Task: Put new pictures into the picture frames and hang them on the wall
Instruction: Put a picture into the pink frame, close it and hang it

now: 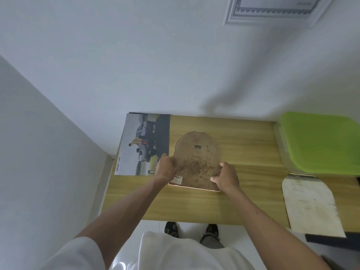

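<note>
An arch-shaped picture frame [196, 154] lies face down on the wooden table [243, 145], its stained brown backing board up, with a small metal hanger near the top. My left hand [166, 167] grips the frame's left edge. At the lower right edge my right hand [227, 177] grips the frame, fingers curled over the backing. A car picture [143, 145] lies flat on the table to the left of the frame. An arch-shaped white sheet [309, 203] lies on the table at the right.
A clear box with a green lid [319, 143] stands at the table's back right. A white framed certificate [272, 10] hangs on the wall above. The wall corner is at the left. My feet [191, 229] stand on the white floor below the table's front edge.
</note>
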A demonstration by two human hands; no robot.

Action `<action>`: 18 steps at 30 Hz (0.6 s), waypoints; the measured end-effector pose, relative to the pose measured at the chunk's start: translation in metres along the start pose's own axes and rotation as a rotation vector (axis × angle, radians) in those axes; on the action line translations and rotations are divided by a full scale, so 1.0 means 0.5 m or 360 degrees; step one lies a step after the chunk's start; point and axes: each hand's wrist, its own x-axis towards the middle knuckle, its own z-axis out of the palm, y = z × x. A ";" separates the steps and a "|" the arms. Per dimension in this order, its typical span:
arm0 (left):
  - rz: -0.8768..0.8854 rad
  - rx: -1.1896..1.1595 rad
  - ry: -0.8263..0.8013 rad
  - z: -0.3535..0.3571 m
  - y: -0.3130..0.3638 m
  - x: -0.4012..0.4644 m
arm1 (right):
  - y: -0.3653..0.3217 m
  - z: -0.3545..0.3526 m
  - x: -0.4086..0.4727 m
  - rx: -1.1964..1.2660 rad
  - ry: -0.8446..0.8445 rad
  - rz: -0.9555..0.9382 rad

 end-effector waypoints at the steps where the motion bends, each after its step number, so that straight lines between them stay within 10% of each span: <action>1: 0.0007 0.0023 0.0005 0.002 0.000 -0.001 | -0.001 0.001 -0.002 -0.0050 0.0001 -0.0019; 18: 0.0627 0.1181 -0.0296 -0.007 0.070 0.119 | -0.081 -0.053 0.102 -0.1297 -0.0409 -0.0658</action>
